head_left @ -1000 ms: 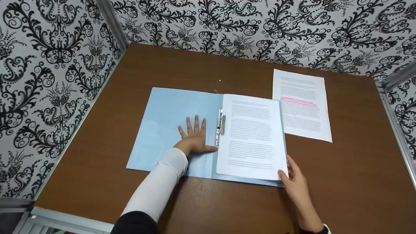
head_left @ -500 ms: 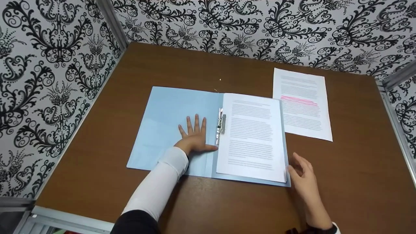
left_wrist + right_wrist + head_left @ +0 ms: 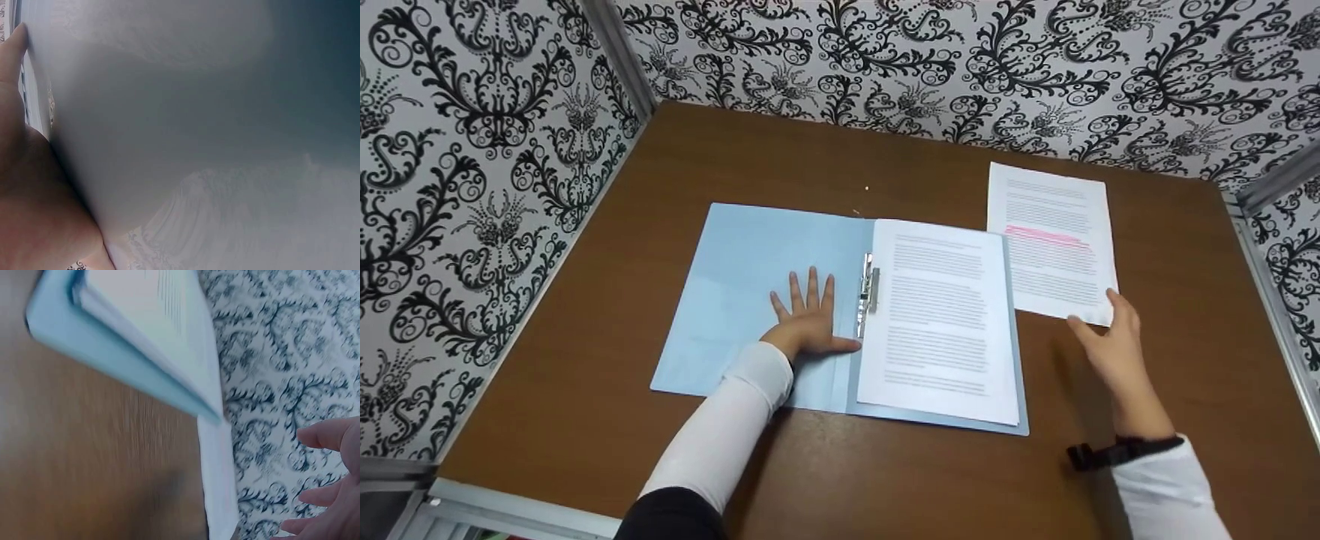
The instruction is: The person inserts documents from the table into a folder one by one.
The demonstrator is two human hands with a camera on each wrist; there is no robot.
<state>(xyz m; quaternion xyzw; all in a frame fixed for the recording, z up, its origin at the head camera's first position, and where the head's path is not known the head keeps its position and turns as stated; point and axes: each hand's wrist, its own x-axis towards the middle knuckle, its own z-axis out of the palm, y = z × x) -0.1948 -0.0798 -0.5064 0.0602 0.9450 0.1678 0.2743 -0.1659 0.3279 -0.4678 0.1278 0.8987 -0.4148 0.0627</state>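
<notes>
A light blue folder [image 3: 750, 247] lies spread on the table, its metal clip [image 3: 867, 292] along the spine. Printed pages [image 3: 937, 322] lie on its right half beside the clip. My left hand [image 3: 808, 322] rests on the folder's left half, fingers spread and thumb reaching to the spine near the clip. A loose printed sheet [image 3: 1050, 270] with pink highlighted lines lies to the right, partly behind the folder's edge. My right hand [image 3: 1116, 345] is at the sheet's lower right corner, fingers and thumb apart; whether it touches the paper I cannot tell.
The brown table [image 3: 585, 337] runs up to patterned panels [image 3: 885, 60] at the back and sides. A few small specks lie behind the folder. A metal frame edge [image 3: 525, 506] borders the table at the lower left.
My right hand has let go of the lower right corner of the pages and moved up and right to the highlighted sheet. My left hand has stayed in place.
</notes>
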